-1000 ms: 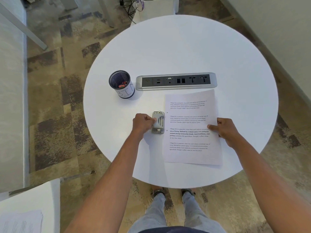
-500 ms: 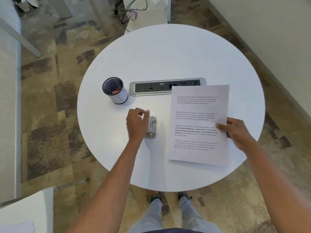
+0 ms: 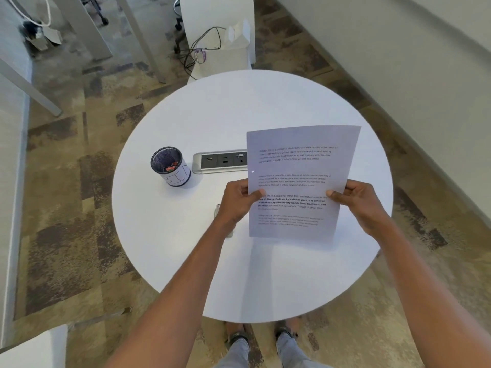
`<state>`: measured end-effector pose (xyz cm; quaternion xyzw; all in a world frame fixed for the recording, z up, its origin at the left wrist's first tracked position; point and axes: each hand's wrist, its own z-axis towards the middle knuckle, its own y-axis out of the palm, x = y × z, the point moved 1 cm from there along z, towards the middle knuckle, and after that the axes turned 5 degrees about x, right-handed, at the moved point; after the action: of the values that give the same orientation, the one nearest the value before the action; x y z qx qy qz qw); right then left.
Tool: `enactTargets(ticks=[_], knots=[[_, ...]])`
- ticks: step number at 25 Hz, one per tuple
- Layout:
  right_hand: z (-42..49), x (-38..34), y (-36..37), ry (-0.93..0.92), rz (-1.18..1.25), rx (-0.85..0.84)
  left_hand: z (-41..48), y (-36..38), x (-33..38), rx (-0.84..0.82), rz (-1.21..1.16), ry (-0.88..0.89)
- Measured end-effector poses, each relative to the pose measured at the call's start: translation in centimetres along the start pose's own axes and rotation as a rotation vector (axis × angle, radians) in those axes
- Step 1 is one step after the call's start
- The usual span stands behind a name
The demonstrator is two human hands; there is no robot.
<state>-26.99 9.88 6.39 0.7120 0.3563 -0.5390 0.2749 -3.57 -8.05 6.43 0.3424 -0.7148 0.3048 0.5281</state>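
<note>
A printed sheet of paper [image 3: 297, 166] is held up above the round white table [image 3: 186, 243], its text facing me. My left hand [image 3: 239, 200] pinches its left edge, thumb on the front. My right hand [image 3: 358, 203] pinches its right edge the same way. A small hole shows near the sheet's left margin. The metal hole punch [image 3: 217, 211] lies on the table, mostly hidden under my left hand and wrist.
A black mesh pen cup [image 3: 170, 166] with small red items inside stands left of the power socket strip [image 3: 220, 162] set into the table; the sheet covers the strip's right part. Cables and a white box [image 3: 220, 59] lie on the floor beyond the table.
My left hand let go of the hole punch and took the sheet's left edge. Both hands lifted the sheet off the table and tilted it up toward me.
</note>
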Motion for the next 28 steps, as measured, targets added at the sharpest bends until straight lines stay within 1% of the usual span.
enactTargets(ticks=[4, 8, 15, 19, 24, 28], knots=[[0.3, -1.2, -0.6, -0.043, -0.127, -0.019, -0.1, 0.2, 0.2, 0.080, 0.024, 0.069], [0.2, -1.9, -0.4, -0.108, -0.161, -0.007, -0.4, 0.7, 0.4, 0.143, 0.042, 0.128], [0.1, -1.0, -0.1, -0.140, -0.161, 0.018, -0.9, 1.3, -0.6, 0.194, 0.062, 0.073], [0.3, -0.7, -0.3, -0.144, -0.134, 0.033, -0.9, 1.6, -0.6, 0.196, 0.045, 0.061], [0.6, -0.7, -0.2, -0.107, -0.083, 0.031, -0.8, 1.7, 0.7, 0.181, 0.036, 0.032], [0.8, -0.9, -0.6, -0.022, -0.058, 0.075, -0.4, 1.9, 4.2, 0.131, 0.065, 0.134]])
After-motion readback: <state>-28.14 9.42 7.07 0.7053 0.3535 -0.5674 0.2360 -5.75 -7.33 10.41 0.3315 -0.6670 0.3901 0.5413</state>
